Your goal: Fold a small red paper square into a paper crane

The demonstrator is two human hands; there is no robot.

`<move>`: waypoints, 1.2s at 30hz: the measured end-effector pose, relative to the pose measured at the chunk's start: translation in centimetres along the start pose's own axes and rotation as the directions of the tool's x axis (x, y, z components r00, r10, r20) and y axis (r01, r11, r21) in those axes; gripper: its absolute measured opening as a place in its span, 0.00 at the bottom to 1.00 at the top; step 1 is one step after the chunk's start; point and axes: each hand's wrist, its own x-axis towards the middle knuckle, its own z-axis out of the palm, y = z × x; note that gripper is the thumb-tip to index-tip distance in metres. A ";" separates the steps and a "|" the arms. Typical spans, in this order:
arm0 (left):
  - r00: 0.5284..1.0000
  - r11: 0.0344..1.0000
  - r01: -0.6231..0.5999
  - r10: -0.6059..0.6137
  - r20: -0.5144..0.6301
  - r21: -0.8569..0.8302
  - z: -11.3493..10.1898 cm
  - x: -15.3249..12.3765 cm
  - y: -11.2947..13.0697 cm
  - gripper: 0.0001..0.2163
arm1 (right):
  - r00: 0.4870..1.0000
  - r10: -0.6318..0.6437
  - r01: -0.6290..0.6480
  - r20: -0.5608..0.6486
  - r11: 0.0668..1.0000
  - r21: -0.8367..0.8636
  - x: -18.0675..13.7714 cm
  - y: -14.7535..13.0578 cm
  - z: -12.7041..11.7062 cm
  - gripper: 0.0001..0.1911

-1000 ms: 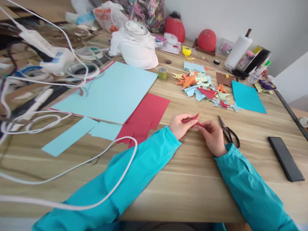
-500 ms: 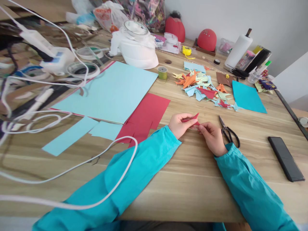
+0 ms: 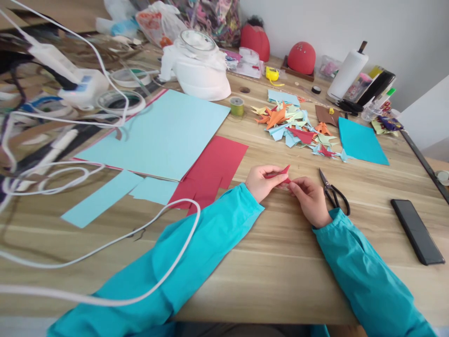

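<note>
A small piece of folded red paper (image 3: 286, 171) is held between my two hands above the table. My left hand (image 3: 264, 181) pinches it between thumb and fingers, and a pointed tip sticks up past them. At its lower right end, my right hand (image 3: 309, 198) grips the paper with thumb and forefinger. Part of the folded shape is hidden by my fingers. Black-handled scissors (image 3: 334, 191) lie just beyond my right hand. Beyond both hands is a pile of folded paper cranes (image 3: 298, 126) in orange, blue, red and pale green.
Left of my hands lie red paper sheets (image 3: 224, 164), a large light-blue sheet (image 3: 157, 135) and a blue strip (image 3: 101, 199). A white cable (image 3: 168, 220) loops over my left sleeve. A phone (image 3: 417, 231) lies at right; a thread spool (image 3: 237, 106) stands farther back.
</note>
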 end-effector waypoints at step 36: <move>0.937 0.898 -0.264 0.154 0.313 0.351 -0.1 -0.2 0.1 0.07 | 0.996 -0.066 0.077 -0.063 0.978 0.195 0.0 -0.4 0.0 0.07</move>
